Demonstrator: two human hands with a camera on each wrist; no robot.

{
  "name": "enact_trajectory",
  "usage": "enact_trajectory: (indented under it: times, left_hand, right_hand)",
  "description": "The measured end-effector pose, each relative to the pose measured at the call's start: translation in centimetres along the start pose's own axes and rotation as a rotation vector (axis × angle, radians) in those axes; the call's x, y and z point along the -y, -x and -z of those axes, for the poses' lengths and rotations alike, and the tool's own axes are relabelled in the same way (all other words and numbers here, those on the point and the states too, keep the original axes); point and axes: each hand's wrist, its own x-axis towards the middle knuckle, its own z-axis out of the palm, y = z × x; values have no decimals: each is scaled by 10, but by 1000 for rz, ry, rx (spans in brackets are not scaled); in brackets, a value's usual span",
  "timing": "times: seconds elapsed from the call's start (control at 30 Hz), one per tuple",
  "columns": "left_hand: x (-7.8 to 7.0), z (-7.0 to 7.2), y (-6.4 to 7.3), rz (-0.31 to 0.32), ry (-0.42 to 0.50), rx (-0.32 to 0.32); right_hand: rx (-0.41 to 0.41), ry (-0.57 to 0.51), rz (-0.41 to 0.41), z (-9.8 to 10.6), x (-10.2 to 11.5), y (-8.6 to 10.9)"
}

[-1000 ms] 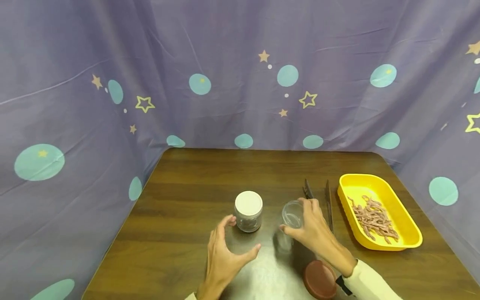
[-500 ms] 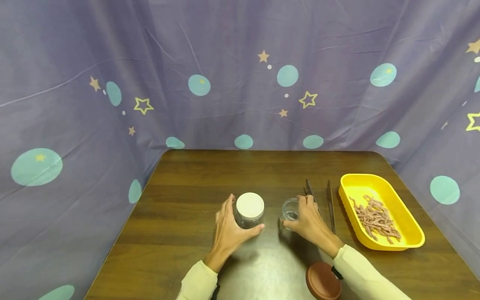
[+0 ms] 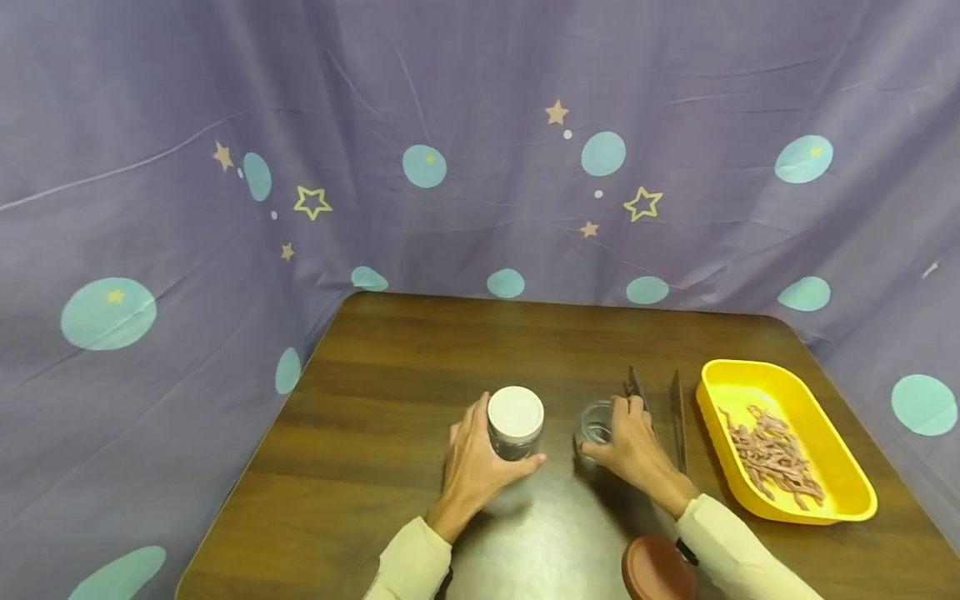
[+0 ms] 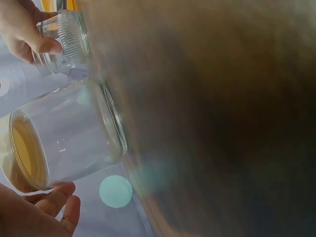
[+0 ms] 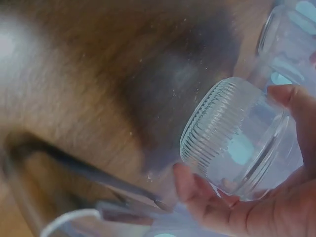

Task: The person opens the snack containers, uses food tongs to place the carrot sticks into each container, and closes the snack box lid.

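Note:
In the head view my left hand curves its fingers and thumb round a clear glass jar with a white lid. The jar's plain glass wall fills much of the left wrist view, with fingertips right at its lid end. To its right, my right hand grips a smaller, lidless glass jar by its upper part. Ribbing runs round the lower wall of that small jar in the right wrist view. Both jars stand upright, a short gap apart.
A yellow tray holding brown worm-like strands stands at the right. Between it and my right hand lie a long dark knife-like utensil and a second dark utensil, partly hidden. A reddish-brown round lid lies by my right sleeve.
My left hand has moved forward and closed round the white-lidded jar. My right hand has lowered the small jar and straightened it. The head view has turned slightly left.

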Motion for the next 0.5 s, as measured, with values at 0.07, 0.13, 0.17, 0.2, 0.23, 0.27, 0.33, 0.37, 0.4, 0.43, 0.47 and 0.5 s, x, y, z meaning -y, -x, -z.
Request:
enact_trajectory:
  times: [0.07,0.13,0.17,0.2,0.23,0.27,0.33,0.37,0.4,0.43,0.47,0.5]
  left_hand:
    - [-1,-1,0,-7,-3,4]
    - [-2,-2,1,-6,-9,8]
    - [-2,-2,1,-3,-8,9]
    - [-2,-3,1,0,-9,10]
    - [-2,-3,0,3,-10,9]
    - [-1,-3,0,5,-12,9]
    - [-1,-4,-1,5,-9,10]
    - [0,-5,-1,5,-8,8]
    - [0,-5,-2,2,-5,5]
    - [1,-6,-2,-3,-2,2]
    - [2,-7,-2,-9,-2,1]
    - [2,-8,-2,-14,-1,-3]
  right_hand:
    - [-23,10,31,2,0,3]
    - [-64,16,68,7,3,7]
    - [-90,10,92,10,6,9]
    - [-117,-4,115,14,11,10]
    - [-145,-22,139,19,16,12]
    - [-178,-39,169,23,22,13]
    - [-231,-68,230,31,36,15]
    - [-242,-79,258,34,43,15]
    - [-251,-86,278,35,50,15]
    - [-249,-97,292,35,57,14]
    - [-235,-108,299,34,63,13]
    - [-213,-122,302,32,69,11]
